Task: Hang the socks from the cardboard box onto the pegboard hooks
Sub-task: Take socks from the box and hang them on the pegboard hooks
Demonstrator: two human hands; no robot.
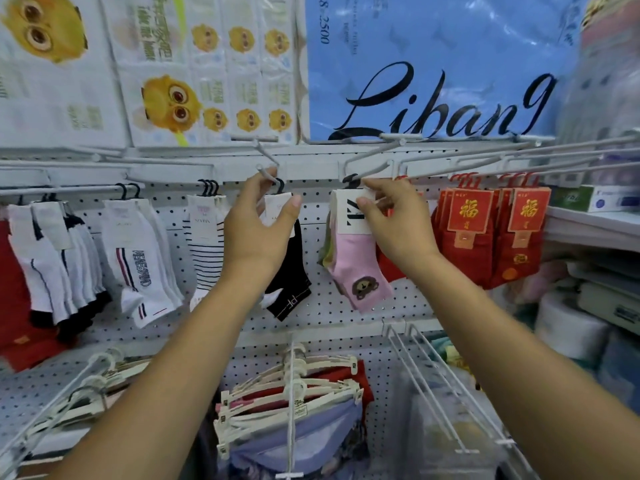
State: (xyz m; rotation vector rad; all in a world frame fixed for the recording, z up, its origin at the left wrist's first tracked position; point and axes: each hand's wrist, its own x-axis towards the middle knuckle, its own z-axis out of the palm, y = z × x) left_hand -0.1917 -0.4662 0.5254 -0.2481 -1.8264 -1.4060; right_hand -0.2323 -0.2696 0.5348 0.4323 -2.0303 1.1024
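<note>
My left hand [258, 223] grips the white card top of a black sock pack [289, 271], whose black hanger sits at the tip of a white pegboard hook [266, 157]. My right hand [394, 220] pinches the label of a pink sock pack with a bear face [356, 265]. That pack's black hanger is on the neighbouring hook [370, 157]. Both packs hang in front of the white pegboard [325, 306]. The cardboard box is out of sight.
White and striped socks [138, 258] hang on hooks at the left, red sock packs [491, 230] at the right. Long empty hooks [433, 382] jut out lower right, garments on hangers [291, 403] lower centre. Shelves with boxes [595, 199] stand at the far right.
</note>
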